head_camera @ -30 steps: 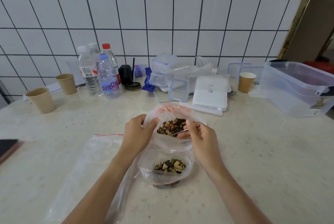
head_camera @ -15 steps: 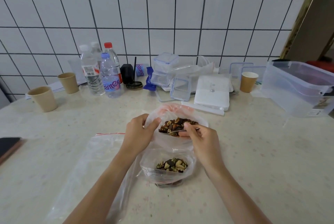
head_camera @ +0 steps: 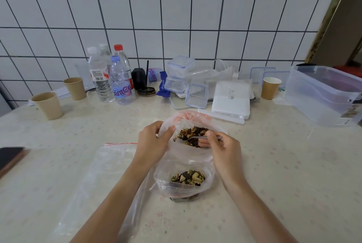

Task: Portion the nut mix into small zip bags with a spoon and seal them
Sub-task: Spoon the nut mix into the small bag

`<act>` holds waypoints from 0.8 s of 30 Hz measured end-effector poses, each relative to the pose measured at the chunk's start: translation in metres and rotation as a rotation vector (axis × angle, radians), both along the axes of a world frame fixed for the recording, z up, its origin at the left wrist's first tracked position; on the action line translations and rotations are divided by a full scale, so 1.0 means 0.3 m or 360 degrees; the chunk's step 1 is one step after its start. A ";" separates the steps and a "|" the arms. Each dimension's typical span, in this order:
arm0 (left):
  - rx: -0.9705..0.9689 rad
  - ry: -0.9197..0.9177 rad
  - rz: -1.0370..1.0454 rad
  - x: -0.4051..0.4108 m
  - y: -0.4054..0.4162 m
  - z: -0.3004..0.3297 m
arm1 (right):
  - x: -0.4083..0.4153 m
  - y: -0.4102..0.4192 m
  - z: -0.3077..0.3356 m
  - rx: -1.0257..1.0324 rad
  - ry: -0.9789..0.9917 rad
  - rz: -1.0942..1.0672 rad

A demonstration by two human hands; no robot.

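The nut mix [head_camera: 193,135] sits in the big open bag [head_camera: 188,120] at the middle of the table [head_camera: 284,164], just beyond your hands. Your right hand [head_camera: 223,148] pinches the spoon [head_camera: 193,138] by its handle between thumb and curled fingers. The spoon's long axis runs left to right, the bowl pointing left into the mix and the handle toward your right palm. Whether the bowl is loaded yet you cannot tell from here. Your left hand [head_camera: 153,139] grips the left lip of the big bag, fingers curled round the plastic, holding the mouth wide.

The small zip bag [head_camera: 183,179] lies directly nearer to you than the big one, between your two forearms, its mouth open upward and a portion of nuts already inside. That is the relation to mind: the target lies straight back toward you from the spoon, and your right hand is the nearer one to it. The next carry is probably a short draw toward you, with the bowl kept level. Nothing holds the small bag open, so its soft rim could fold in.

A flat, empty zip bag [head_camera: 101,174] lies to the left. Along the far wall stand water bottles [head_camera: 119,82], paper cups [head_camera: 48,105], clear lidded containers [head_camera: 181,75], a white box [head_camera: 232,96] and, far right, a large clear bin [head_camera: 323,95]. A dark phone [head_camera: 9,157] rests at the left edge.
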State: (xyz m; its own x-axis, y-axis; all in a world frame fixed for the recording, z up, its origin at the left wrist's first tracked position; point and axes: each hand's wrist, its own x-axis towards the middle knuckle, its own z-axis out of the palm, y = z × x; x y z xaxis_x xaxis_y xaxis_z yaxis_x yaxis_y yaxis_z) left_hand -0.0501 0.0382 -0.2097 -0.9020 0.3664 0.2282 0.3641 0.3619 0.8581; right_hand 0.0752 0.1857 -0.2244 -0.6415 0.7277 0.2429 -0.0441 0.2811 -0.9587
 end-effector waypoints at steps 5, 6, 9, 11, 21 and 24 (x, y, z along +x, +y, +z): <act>0.0016 -0.0002 0.0035 -0.005 0.002 -0.006 | 0.023 0.012 0.009 -0.0135 0.0052 0.0002; 0.0002 -0.0004 0.0053 -0.005 0.002 -0.007 | 0.027 0.011 0.011 -0.0164 0.0063 0.0006; -0.0054 -0.0009 0.0075 -0.005 0.002 -0.004 | 0.042 0.009 0.022 -0.0234 0.0134 0.0022; -0.0122 0.0022 0.0078 -0.003 -0.004 0.008 | 0.055 0.011 0.042 -0.0274 0.0198 0.0029; 0.0025 0.0244 0.0118 0.087 -0.135 0.102 | 0.228 0.017 0.181 -0.0275 0.0339 0.0141; -0.0037 0.0150 -0.0004 0.153 -0.185 0.096 | 0.289 -0.001 0.181 -0.0279 0.0305 0.0201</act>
State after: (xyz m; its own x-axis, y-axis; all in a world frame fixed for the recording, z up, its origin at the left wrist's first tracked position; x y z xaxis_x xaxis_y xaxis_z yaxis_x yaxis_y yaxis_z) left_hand -0.0043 -0.0173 -0.1809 -0.8761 0.3749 0.3032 0.4436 0.3804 0.8115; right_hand 0.1619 0.1855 -0.1700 -0.6841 0.6866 0.2461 -0.2533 0.0927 -0.9629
